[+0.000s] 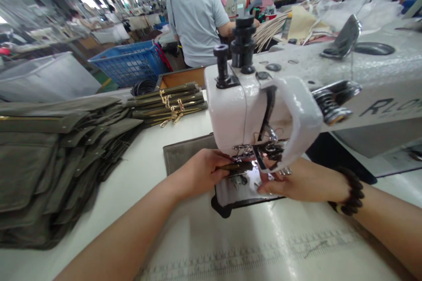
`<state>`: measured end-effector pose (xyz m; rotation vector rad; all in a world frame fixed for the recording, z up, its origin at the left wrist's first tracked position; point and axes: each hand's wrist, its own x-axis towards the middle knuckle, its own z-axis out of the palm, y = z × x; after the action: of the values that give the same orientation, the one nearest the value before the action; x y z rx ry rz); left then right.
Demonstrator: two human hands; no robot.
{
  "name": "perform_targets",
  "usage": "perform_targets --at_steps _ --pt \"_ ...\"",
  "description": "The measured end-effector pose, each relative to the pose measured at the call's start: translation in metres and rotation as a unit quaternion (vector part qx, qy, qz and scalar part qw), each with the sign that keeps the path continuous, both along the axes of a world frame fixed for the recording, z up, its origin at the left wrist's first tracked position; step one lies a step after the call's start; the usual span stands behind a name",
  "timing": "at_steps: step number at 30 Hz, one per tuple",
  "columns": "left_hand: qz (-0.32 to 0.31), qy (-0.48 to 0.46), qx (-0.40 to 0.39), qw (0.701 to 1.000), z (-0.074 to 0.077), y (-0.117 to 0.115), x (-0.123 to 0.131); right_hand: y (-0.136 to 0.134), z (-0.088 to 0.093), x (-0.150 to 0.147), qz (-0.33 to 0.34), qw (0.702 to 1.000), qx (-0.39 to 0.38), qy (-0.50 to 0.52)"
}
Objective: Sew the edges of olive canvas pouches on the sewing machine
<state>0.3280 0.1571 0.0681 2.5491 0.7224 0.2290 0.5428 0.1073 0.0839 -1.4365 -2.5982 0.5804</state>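
Observation:
My left hand (206, 171) is closed on a zipper (231, 167) with brass-coloured teeth and dark olive tape, pinched between thumb and fingers. The zipper's end lies by the presser foot of a white sewing machine (227, 114). Under and behind the machine head is an olive fabric panel (178, 153), just beyond my left hand. On the other side of the needle, my right hand (290, 180) has its fingers bent together close to the metal needle plate (231, 193). The machine head partly covers those fingers, and what they hold is not visible.
Stacked olive fabric pieces (66, 153) lie at the left. Behind them is a bundle of zippers (174, 103) with gold pulls. A printed ruler (247, 257) crosses the near table. Beyond are a blue basket (132, 63) and a person (198, 22) facing away.

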Motion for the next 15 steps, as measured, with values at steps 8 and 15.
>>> perform_targets --at_steps 8,15 --pt "-0.058 0.18 0.276 0.942 -0.013 -0.029 0.008 -0.011 -0.007 0.002 0.019 0.993 0.101 -0.064" --pt "-0.048 0.198 0.288 0.936 -0.009 -0.035 0.008 -0.017 -0.033 -0.019 0.061 0.94 0.325 -0.087"
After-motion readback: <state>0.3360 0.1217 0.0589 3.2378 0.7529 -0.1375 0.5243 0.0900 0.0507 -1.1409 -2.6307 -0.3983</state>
